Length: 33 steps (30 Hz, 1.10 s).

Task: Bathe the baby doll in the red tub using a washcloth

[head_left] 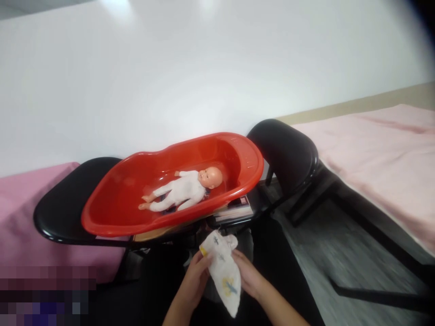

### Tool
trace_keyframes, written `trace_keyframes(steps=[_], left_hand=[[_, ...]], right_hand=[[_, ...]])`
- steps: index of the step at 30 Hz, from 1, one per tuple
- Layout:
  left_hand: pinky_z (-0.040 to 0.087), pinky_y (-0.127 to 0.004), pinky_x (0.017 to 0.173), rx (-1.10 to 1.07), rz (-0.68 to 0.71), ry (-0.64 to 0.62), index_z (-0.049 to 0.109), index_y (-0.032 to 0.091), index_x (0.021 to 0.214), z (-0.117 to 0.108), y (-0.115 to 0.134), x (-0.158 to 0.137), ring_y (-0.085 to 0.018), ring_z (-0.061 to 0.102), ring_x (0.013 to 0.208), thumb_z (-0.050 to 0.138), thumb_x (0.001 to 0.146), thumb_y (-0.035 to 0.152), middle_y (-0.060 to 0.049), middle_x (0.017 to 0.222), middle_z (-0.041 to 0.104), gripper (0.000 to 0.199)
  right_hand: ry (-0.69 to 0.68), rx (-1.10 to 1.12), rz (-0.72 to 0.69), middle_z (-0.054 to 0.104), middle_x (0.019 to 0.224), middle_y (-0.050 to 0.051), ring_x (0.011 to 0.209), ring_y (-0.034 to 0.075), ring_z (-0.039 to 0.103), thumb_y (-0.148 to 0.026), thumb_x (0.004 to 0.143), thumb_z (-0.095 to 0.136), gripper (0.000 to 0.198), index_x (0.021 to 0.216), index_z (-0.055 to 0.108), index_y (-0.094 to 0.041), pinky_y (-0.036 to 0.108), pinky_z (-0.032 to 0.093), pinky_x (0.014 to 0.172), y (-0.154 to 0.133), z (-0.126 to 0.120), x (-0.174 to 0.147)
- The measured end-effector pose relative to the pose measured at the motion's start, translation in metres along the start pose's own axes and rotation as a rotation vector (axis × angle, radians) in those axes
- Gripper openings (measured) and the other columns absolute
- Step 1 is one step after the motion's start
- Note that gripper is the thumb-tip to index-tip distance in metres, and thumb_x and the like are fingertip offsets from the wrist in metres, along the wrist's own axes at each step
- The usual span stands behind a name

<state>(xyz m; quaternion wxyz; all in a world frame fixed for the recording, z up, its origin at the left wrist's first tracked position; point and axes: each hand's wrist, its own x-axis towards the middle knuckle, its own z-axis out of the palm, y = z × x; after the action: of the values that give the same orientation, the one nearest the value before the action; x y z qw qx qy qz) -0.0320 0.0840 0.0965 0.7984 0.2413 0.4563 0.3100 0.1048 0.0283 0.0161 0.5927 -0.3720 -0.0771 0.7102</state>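
Observation:
Both my hands hold a small white cloth (pixel 222 269) with dark, yellow and blue printed motifs, low in front of me. My left hand (pixel 196 275) grips its left edge, the thumb lying on top. On the other side, my right hand (pixel 246 274) is closed on the right edge, its fingers partly hidden behind the fabric. The cloth hangs folded, narrowing to a point at the bottom. Beyond it stands a red baby bathtub (pixel 118 190). A baby doll (pixel 183 186) in a white outfit lies on its back inside, head to the right, bare feet to the left.
The tub rests across black chairs, one backrest (pixel 287 151) at its right and a black seat-like panel (pixel 64 208) at its left. Papers or books (pixel 236 209) lie beneath its right end. Pink-covered surfaces flank both sides, including a pale pink sheet (pixel 380 149). A white wall stands behind.

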Motion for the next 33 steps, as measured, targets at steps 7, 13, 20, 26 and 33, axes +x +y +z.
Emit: trace_keyframes(steps=[7, 13, 20, 26, 33], left_hand=[[0.052, -0.036, 0.079, -0.039, 0.038, 0.020, 0.058, 0.021, 0.114, -0.056, -0.015, 0.032, -0.025, 0.065, 0.096, 0.062, 0.082, 0.047, -0.010, 0.111, 0.068, 0.042], [0.049, -0.040, 0.088, 0.116, 0.018, 0.086, 0.046, 0.024, 0.128, -0.080, -0.044, 0.043, -0.026, 0.060, 0.112, 0.063, 0.082, 0.046, -0.014, 0.131, 0.056, 0.053], [0.049, -0.037, 0.090, 0.465, 0.090, -0.037, 0.046, 0.022, 0.132, -0.066, -0.070, 0.049, -0.026, 0.060, 0.109, 0.078, 0.068, 0.038, -0.014, 0.131, 0.055, 0.074], [0.043, -0.040, 0.102, 0.613, 0.230, -0.145, 0.045, 0.021, 0.134, -0.066, -0.083, 0.051, -0.026, 0.049, 0.125, 0.075, 0.071, 0.032, -0.013, 0.138, 0.050, 0.071], [0.043, -0.039, 0.102, 0.552, 0.316, -0.144, 0.048, 0.019, 0.135, -0.066, -0.080, 0.047, -0.026, 0.054, 0.121, 0.071, 0.074, 0.041, -0.011, 0.135, 0.055, 0.068]], right_hand=[[0.052, 0.070, -0.112, 0.073, 0.090, 0.008, 0.086, 0.023, 0.068, -0.041, 0.070, 0.076, 0.042, 0.102, 0.066, -0.016, 0.037, 0.048, 0.085, -0.015, -0.004, -0.002], [0.028, 0.017, -0.074, 0.070, 0.076, 0.003, 0.070, 0.017, 0.065, -0.035, 0.064, 0.080, 0.036, 0.091, 0.067, -0.015, 0.031, 0.047, 0.075, -0.010, -0.001, -0.002], [-0.037, -0.002, -0.060, 0.066, 0.073, 0.002, 0.065, 0.014, 0.061, -0.035, 0.063, 0.081, 0.036, 0.088, 0.065, -0.014, 0.028, 0.046, 0.067, -0.003, -0.004, -0.003], [-0.092, -0.077, -0.077, 0.068, 0.086, 0.004, 0.074, 0.015, 0.063, -0.029, 0.060, 0.083, 0.046, 0.101, 0.066, -0.017, 0.028, 0.046, 0.069, -0.005, -0.007, -0.002], [-0.127, -0.322, -0.095, 0.069, 0.101, 0.003, 0.091, 0.018, 0.061, -0.026, 0.056, 0.084, 0.049, 0.102, 0.068, -0.021, 0.030, 0.044, 0.083, -0.007, -0.002, -0.003]])
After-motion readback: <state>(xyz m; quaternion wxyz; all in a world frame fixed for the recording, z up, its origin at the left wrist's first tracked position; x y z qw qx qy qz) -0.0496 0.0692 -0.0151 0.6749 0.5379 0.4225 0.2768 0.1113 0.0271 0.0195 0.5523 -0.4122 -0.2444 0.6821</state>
